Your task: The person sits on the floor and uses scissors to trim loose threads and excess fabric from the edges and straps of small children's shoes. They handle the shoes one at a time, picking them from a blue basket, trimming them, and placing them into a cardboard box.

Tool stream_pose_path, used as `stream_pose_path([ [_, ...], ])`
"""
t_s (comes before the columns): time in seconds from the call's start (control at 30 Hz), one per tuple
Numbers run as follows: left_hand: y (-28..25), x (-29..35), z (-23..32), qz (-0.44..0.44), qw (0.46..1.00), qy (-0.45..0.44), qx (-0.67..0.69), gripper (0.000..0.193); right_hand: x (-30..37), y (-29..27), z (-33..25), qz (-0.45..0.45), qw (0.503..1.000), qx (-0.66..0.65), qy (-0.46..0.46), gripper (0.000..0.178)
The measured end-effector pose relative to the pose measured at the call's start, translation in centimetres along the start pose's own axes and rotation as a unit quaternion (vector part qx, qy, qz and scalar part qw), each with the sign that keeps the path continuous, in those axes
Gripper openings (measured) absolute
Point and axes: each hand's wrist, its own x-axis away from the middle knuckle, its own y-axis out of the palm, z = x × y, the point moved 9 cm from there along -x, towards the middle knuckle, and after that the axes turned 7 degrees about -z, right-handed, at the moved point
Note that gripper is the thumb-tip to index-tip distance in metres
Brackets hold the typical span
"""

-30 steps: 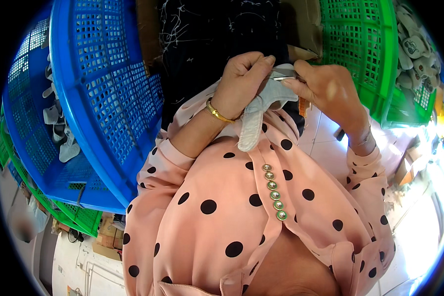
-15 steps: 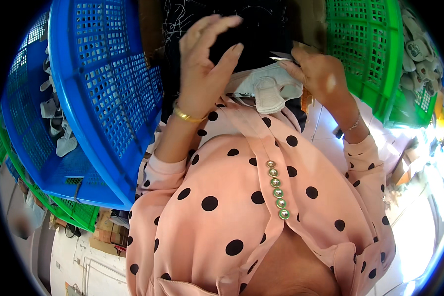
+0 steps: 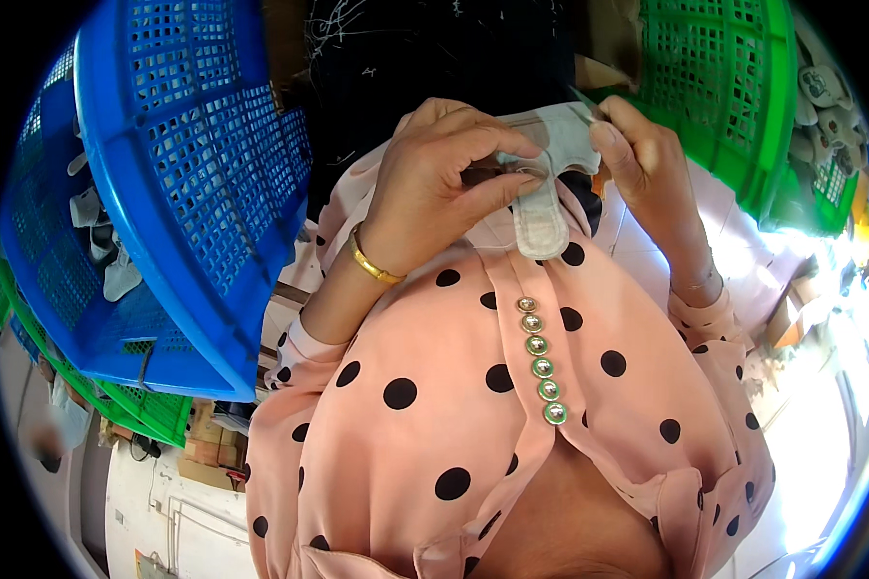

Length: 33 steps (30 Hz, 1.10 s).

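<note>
A pale fabric shoe upper [image 3: 541, 224] with a rounded tongue lies in my lap, against the front of my dotted shirt. My left hand [image 3: 441, 174] curls over it from the left, thumb and forefinger pinching at its edge; any thread between the fingertips is too fine to make out. My right hand [image 3: 644, 159] is closed round a small pair of thread snips [image 3: 585, 104] beside the upper's right end. Their metal blades point up and away; the handles are hidden in my palm.
A tall blue plastic basket [image 3: 179, 183] stands close on my left, with several pale uppers [image 3: 121, 273] behind its wall. On the right is a green basket [image 3: 710, 106], with more pale pieces [image 3: 830, 130] beyond it. Loose white threads [image 3: 338, 19] lie on dark cloth ahead.
My left hand has come down and right from the air, its spread fingers now pinching at the upper. The right hand with the snips has shifted slightly, and the upper's tongue hangs straighter.
</note>
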Motion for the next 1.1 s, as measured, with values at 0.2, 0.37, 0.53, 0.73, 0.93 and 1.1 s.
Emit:
stream_pose_path([
  [0.2, 1.2, 0.0, -1.4, -0.004, 0.997, -0.002, 0.079, 0.017, 1.5, -0.1, -2.2, -0.089, 0.983, 0.156, -0.042, 0.041],
  [0.37, 1.3, -0.2, -1.2, -0.002, 0.998, -0.022, 0.061, 0.008, 1.7, 0.6, -2.8, -0.124, 0.962, 0.226, -0.09, 0.047],
  [0.53, 1.4, -0.2, -1.2, 0.009, 0.998, -0.015, 0.052, 0.007, 1.3, 0.7, -2.4, -0.143, 0.96, 0.221, -0.091, 0.047],
  [0.73, 1.6, -0.4, -1.2, 0.038, 0.997, -0.012, 0.064, 0.012, 1.2, 0.6, -3.1, -0.139, 0.95, 0.249, -0.13, 0.045],
  [0.93, 1.6, -0.2, -1.4, 0.061, 0.991, -0.043, 0.106, 0.014, 1.1, 0.7, -4.1, -0.133, 0.931, 0.294, -0.168, 0.043],
  [1.1, 2.4, 0.8, -3.4, 0.079, 0.934, -0.145, 0.317, 0.018, 1.4, 0.3, -1.5, -0.12, 0.991, -0.064, 0.012, 0.04],
])
